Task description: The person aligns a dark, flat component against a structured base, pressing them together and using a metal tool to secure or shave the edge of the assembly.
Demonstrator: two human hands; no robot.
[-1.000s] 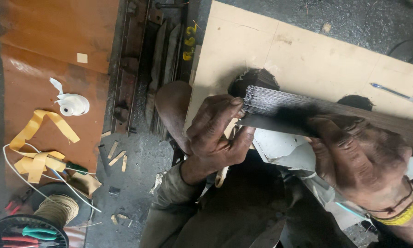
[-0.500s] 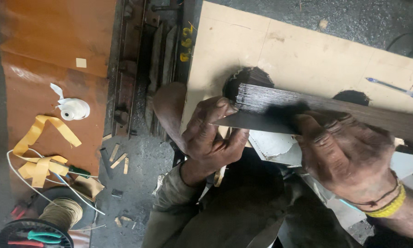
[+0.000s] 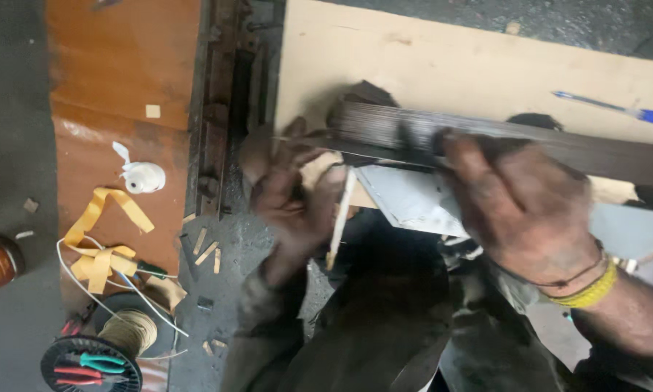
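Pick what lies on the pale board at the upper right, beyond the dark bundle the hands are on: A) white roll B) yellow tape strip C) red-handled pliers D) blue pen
D: a blue pen lies alone on the pale board at the upper right, past the dark bundle gripped by the right hand; the left hand is at the bundle's end.

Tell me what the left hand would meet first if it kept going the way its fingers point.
The left hand points up the picture, fingers toward the end of the dark bundle of thin metal strips held by the right hand. It would probably meet that bundle end first, then the pale board; motion blur leaves depth unclear.
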